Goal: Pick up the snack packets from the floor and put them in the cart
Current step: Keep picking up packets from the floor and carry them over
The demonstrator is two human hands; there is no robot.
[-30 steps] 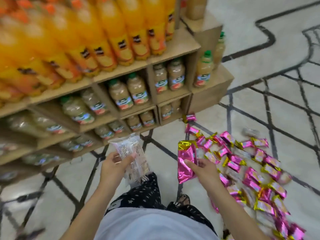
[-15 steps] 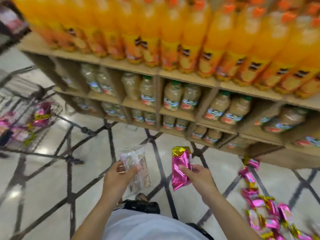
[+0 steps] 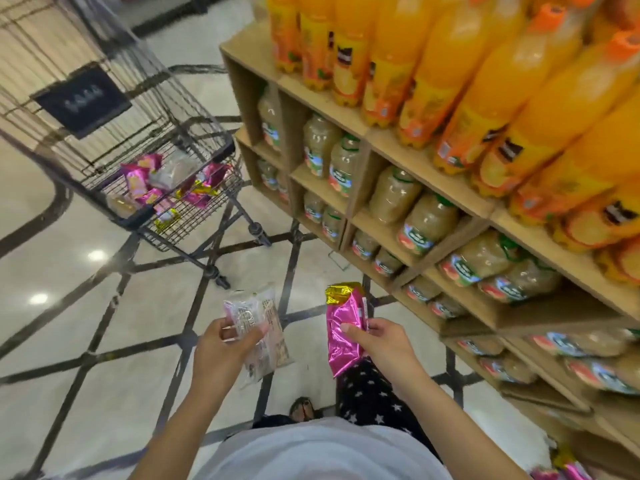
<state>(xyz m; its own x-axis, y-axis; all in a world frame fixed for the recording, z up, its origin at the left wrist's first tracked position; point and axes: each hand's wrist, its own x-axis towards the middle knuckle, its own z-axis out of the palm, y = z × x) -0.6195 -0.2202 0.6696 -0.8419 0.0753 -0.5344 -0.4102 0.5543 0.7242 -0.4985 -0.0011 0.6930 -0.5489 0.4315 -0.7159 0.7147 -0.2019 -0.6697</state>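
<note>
Left hand (image 3: 221,344) pinches clear packet (image 3: 256,327): thumb on face, fingers behind. Right hand (image 3: 381,341) pinches pink packet (image 3: 344,327) at mid-edge. Both packets lower centre of frame, above floor (image 3: 104,306). I judge them light, soft, crinkly; foil slick, contents crushable. Best held by body, no squeezing. Cart (image 3: 227,147) upper left, more packets (image 3: 142,181) inside. Floor glossy tile, dark lines. Shelf (image 3: 391,147) of bottles right, near cart.

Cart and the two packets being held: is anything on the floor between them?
Head view: only bare tiled floor lies between the cart and the clear packet in the left hand and pink packet in the right hand.
</note>
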